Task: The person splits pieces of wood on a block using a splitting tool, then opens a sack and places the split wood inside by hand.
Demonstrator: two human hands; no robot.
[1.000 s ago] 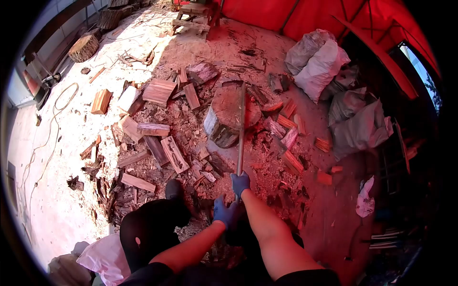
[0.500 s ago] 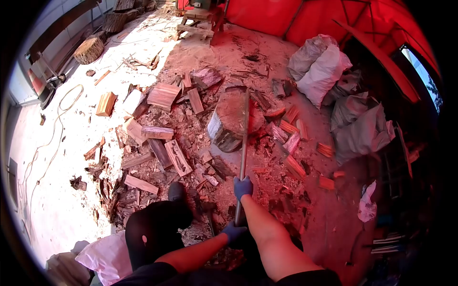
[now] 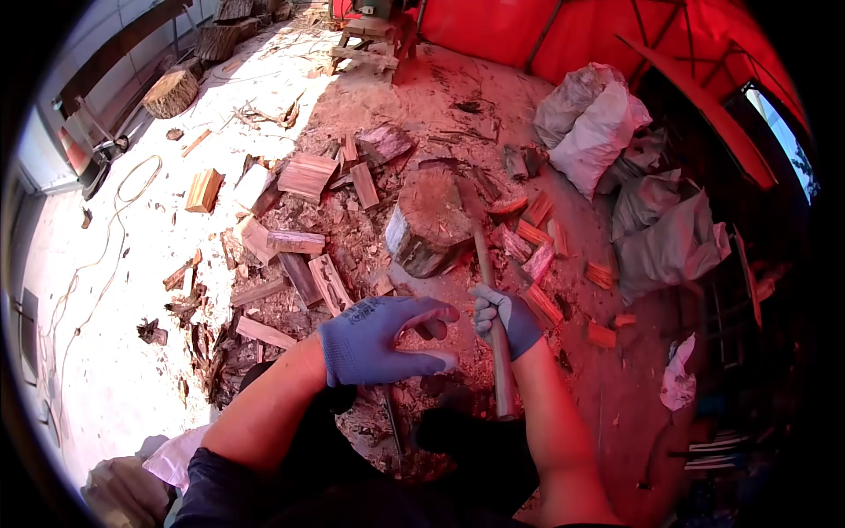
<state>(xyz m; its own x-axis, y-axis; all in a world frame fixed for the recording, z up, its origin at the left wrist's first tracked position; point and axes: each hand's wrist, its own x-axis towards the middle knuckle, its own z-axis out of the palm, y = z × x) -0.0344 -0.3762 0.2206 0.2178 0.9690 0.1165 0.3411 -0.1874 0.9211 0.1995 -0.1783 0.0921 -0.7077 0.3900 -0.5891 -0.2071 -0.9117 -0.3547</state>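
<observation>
Up and off the long handle (image 3: pixel 503 378) my left hand (image 3: pixel 383 339) had come, while the handle's far end had swung from across the thick log round (image 3: pixel 431 220) to its right side. My left fingers were open, loosely curved with the thumb held apart, touching nothing. My right hand (image 3: pixel 509 321) had its fingers wrapped around the handle, whose near end stuck out below my grip; I could not make out what was at its far end. Dark print (image 3: pixel 361 310) showed on the back of my blue left glove, too small for me to read. Split firewood (image 3: pixel 330 286) lay around the log round over the chip-strewn floor (image 3: pixel 607 414), and a pale, stuffed sack (image 3: pixel 598 132) stood beyond, to the right. No other lettering was legible to me.
</observation>
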